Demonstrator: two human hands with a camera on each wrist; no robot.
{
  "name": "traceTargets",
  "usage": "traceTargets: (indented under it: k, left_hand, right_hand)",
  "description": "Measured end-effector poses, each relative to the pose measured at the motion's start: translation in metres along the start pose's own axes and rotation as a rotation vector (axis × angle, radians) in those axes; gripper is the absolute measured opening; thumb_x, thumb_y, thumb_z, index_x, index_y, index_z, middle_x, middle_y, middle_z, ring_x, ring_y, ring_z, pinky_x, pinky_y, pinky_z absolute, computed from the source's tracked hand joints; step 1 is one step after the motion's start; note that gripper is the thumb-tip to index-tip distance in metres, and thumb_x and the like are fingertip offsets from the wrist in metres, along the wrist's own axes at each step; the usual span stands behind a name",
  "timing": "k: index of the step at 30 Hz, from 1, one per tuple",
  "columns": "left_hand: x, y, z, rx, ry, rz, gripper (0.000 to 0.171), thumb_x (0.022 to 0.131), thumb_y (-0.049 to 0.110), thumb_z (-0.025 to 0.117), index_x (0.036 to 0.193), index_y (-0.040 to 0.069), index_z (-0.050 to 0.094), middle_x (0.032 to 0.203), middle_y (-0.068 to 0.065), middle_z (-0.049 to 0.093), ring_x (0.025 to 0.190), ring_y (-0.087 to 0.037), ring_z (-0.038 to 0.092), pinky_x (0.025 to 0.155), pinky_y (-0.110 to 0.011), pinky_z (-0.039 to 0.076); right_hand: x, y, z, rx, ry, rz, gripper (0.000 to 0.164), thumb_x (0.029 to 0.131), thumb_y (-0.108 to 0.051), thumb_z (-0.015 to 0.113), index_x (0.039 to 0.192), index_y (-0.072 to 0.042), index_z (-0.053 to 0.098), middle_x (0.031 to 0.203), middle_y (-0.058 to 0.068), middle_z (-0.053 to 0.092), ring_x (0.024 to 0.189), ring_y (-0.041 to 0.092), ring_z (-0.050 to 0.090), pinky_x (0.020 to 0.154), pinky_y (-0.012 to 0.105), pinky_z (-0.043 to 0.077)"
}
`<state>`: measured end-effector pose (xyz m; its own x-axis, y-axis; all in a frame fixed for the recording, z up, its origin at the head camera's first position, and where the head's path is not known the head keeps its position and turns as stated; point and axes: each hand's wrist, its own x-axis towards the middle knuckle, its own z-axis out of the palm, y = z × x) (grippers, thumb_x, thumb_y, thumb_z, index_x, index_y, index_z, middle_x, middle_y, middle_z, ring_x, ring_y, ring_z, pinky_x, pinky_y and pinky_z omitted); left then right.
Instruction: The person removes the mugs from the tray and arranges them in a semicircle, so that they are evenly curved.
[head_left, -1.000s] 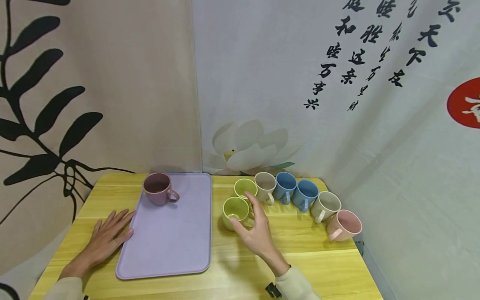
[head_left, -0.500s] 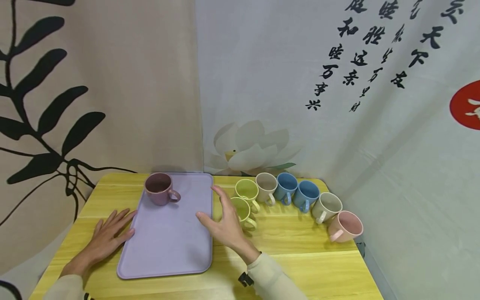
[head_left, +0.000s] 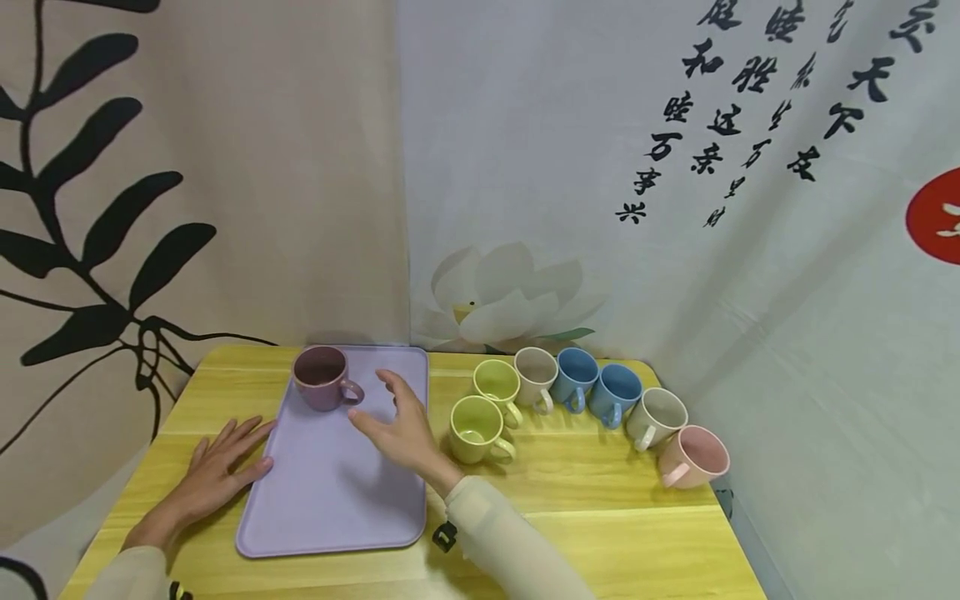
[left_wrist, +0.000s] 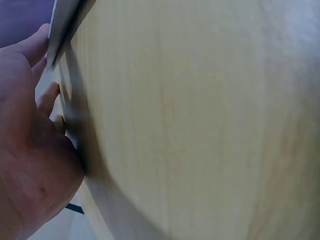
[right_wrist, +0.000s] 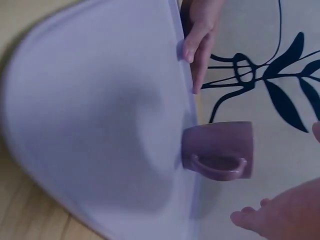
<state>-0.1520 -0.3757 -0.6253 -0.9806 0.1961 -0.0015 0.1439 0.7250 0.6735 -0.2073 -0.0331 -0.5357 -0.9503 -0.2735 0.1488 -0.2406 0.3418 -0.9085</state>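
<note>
A mauve mug (head_left: 321,379) stands upright at the far left corner of the lilac tray (head_left: 337,500), its handle turned to the right. My right hand (head_left: 405,429) hovers over the tray just right of that mug, thumb and fingers spread apart with nothing between them. In the right wrist view the mug (right_wrist: 220,147) stands a short way beyond the right fingers (right_wrist: 250,220). My left hand (head_left: 221,475) rests at the tray's left edge, fingers stretched out. The left wrist view shows the left hand (left_wrist: 35,145) with its thumb at the tray rim.
Right of the tray stand two green mugs (head_left: 477,429), one behind the other. From them a row of mugs curves right: a beige mug (head_left: 534,375), two blue mugs (head_left: 576,375), a pale grey mug (head_left: 655,417) and a pink mug (head_left: 693,457). A printed curtain hangs behind the wooden table (head_left: 585,525).
My right hand has moved left from beside the green mugs to above the tray, near the mauve mug. My left hand and the mugs have stayed where they were.
</note>
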Motion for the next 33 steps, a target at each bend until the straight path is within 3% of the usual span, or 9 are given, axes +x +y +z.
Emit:
traceTargets:
  k: [5,10,19,22,27,29,33]
  left_hand:
    - [0.001,0.001,-0.001,0.01,-0.005,-0.008,0.073,0.114,0.043,0.065,0.175,0.011,0.04,0.181,-0.04,0.024,0.169,-0.07,0.002,0.128,-0.088,-0.018]
    - [0.002,-0.001,-0.002,0.022,-0.011,-0.021,0.074,0.115,0.045,0.064,0.176,0.012,0.039,0.181,-0.04,0.023,0.169,-0.069,0.001,0.128,-0.088,-0.019]
    - [0.001,-0.002,0.0,0.018,0.005,-0.003,0.072,0.115,0.042,0.064,0.175,0.012,0.04,0.181,-0.039,0.024,0.17,-0.068,0.001,0.129,-0.086,-0.02]
    - [0.0,-0.001,0.0,0.004,0.012,0.008,0.071,0.114,0.041,0.065,0.175,0.012,0.041,0.181,-0.039,0.025,0.169,-0.069,0.002,0.129,-0.087,-0.019]
    - [-0.002,0.003,-0.002,-0.025,0.017,0.018,0.07,0.113,0.039,0.067,0.174,0.011,0.043,0.181,-0.039,0.025,0.168,-0.072,0.004,0.128,-0.088,-0.017]
    - [-0.002,0.004,-0.002,-0.024,0.014,0.013,0.071,0.114,0.04,0.066,0.174,0.011,0.043,0.181,-0.039,0.025,0.168,-0.071,0.004,0.129,-0.088,-0.017]
    - [-0.002,0.005,-0.002,-0.023,0.012,0.01,0.071,0.114,0.04,0.066,0.174,0.011,0.043,0.181,-0.039,0.024,0.168,-0.071,0.004,0.129,-0.088,-0.017]
  right_hand:
    - [0.017,0.006,0.013,0.038,-0.037,0.012,0.077,0.1,-0.04,0.085,0.166,-0.017,0.052,0.17,0.009,0.06,0.16,0.036,0.055,0.132,0.045,0.047]
    - [0.032,0.016,0.026,0.084,-0.062,0.04,0.077,0.1,-0.036,0.086,0.165,-0.01,0.054,0.167,0.01,0.063,0.159,0.041,0.055,0.132,0.053,0.047]
    - [0.047,0.026,0.041,0.142,-0.076,0.097,0.071,0.099,-0.027,0.086,0.159,-0.002,0.058,0.156,0.02,0.069,0.148,0.034,0.065,0.126,0.051,0.054]
    - [0.049,0.028,0.044,0.191,-0.087,0.105,0.067,0.099,-0.021,0.086,0.156,0.001,0.059,0.146,0.024,0.074,0.136,0.031,0.072,0.117,0.042,0.06]
    - [0.051,0.027,0.047,0.243,-0.095,0.115,0.057,0.099,-0.015,0.086,0.15,-0.001,0.065,0.127,0.024,0.077,0.104,0.008,0.071,0.09,0.016,0.058]
    - [0.051,0.026,0.047,0.242,-0.088,0.112,0.054,0.099,-0.014,0.087,0.147,-0.001,0.067,0.117,0.019,0.077,0.095,0.002,0.066,0.084,0.013,0.055]
    - [0.048,0.026,0.048,0.225,-0.049,0.115,0.049,0.099,-0.015,0.086,0.142,-0.001,0.069,0.101,0.008,0.074,0.086,0.002,0.063,0.077,0.013,0.053]
